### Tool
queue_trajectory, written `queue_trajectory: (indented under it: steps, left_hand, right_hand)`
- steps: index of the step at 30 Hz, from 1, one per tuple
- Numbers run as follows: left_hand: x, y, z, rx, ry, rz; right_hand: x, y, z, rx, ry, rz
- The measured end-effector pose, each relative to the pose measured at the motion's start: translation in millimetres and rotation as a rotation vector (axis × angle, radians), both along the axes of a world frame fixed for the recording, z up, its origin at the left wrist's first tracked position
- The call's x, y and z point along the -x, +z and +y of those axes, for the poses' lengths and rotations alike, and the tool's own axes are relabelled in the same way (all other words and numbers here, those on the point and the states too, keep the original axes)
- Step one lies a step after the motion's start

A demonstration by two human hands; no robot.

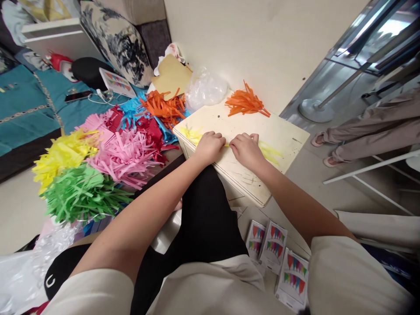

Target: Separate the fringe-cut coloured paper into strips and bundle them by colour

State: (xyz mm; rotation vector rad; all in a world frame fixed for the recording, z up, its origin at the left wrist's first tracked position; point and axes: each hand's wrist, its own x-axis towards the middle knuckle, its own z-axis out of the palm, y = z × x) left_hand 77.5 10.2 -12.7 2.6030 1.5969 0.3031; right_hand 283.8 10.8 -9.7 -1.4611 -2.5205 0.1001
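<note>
Both hands rest low over a cream tabletop [226,120], with yellow fringed paper [271,153] lying across it between and beyond them. My left hand [210,148] is closed, its curled fingers on the middle part of the yellow paper. Just to its right, my right hand [246,149] is also closed, pinching the same paper, which looks narrow between the two hands. Fringed ends stick out past each hand, left and right. An orange paper tassel [246,100] lies at the table's far edge, apart from both hands.
Yellow [62,157], green [83,192], pink [126,155], red, blue and orange tassels are heaped left of the table. A clear plastic bag [205,89] sits behind it. Several printed boxes [293,278] stand on the floor below. Another person's legs [377,127] are at right.
</note>
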Motion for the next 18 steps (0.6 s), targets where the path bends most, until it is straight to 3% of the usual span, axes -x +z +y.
queue_trajectory:
  steps: [18]
  left_hand:
    - [-1.6, 0.5, -0.3, -0.034, -0.006, 0.046]
  right_hand:
    - [3.0, -1.6, -4.4, -0.054, 0.018, -0.033]
